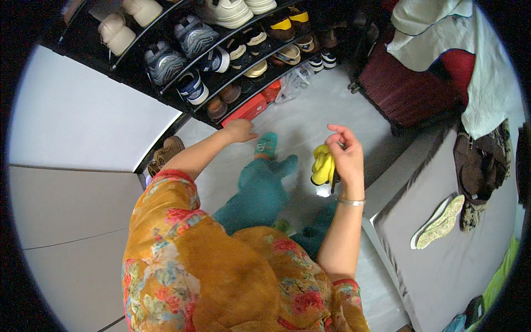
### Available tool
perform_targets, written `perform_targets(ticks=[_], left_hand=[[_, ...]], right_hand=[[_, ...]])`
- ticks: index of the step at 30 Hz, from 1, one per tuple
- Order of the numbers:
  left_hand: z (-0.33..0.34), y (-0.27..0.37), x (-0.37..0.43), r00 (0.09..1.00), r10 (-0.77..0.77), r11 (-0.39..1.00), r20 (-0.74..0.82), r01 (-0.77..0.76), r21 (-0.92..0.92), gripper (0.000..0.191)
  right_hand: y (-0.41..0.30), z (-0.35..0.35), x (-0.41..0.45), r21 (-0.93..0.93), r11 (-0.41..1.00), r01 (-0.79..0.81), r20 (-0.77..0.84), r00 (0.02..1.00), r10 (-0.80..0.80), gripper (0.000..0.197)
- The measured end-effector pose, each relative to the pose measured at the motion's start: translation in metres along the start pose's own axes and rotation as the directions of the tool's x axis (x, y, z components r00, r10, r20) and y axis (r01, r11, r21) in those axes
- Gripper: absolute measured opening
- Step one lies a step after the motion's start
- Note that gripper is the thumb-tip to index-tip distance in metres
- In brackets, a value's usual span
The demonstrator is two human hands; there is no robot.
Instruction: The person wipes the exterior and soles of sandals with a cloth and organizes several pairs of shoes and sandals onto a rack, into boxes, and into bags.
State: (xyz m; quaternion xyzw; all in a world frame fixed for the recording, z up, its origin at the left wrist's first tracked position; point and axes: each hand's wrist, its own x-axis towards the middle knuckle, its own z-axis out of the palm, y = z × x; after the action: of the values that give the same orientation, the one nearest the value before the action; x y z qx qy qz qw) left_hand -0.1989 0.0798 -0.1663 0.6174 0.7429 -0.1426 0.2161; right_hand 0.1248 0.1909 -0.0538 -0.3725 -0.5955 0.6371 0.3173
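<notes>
My left hand (239,130) reaches forward over the floor, its thumb apart from the fingers. It is at the near end of a red box (247,109) under the shoe rack; whether it touches the box I cannot tell. In my right hand (347,150) hangs a bunched yellow cloth item (323,167) with dark edging, pinched below the thumb side while the index finger points out. Between the hands, on the floor, is my foot in a teal slipper or sock (266,144).
A shoe rack (174,86) with several pairs of shoes stands ahead. Beside it are a clear plastic bag (292,85) and brown shoes (166,153). To the right, a dark red suitcase (408,85) stands by a grey mattress (419,207) bearing insoles (440,224) and dark clothing (475,164).
</notes>
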Motion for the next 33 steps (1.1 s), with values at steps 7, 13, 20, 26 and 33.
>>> perform_targets(ticks=[7, 13, 20, 26, 33], left_hand=[[-0.153, 0.154, -0.078, 0.893, 0.45, 0.747, 0.024, -0.361, -0.558, 0.041], [-0.128, 0.214, -0.075, 0.881, 0.47, 0.579, 0.044, -0.271, -0.769, 0.045], [-0.057, 0.217, -0.054, 0.901, 0.354, -0.008, -0.249, -0.263, -0.965, 0.038], [-0.057, 0.199, -0.047, 0.887, 0.095, 0.52, -0.453, -0.432, -0.736, 0.024], [-0.077, 0.182, -0.063, 0.992, 0.106, -0.407, -0.072, -0.023, -0.913, 0.031]], right_hand=[[-0.009, -0.046, -0.016, 0.686, 0.717, 0.12, 0.007, 0.985, -0.172, 0.032], [-0.025, -0.042, -0.028, 0.365, 0.92, 0.142, 0.064, 0.982, -0.177, 0.031], [-0.005, -0.013, -0.034, -0.188, 0.955, 0.23, 0.139, 0.969, -0.206, 0.028], [-0.015, -0.019, -0.041, -0.473, 0.87, 0.143, 0.089, 0.989, -0.115, 0.03], [0.006, -0.008, -0.036, -0.455, 0.862, 0.222, 0.278, 0.955, -0.1, 0.057]])
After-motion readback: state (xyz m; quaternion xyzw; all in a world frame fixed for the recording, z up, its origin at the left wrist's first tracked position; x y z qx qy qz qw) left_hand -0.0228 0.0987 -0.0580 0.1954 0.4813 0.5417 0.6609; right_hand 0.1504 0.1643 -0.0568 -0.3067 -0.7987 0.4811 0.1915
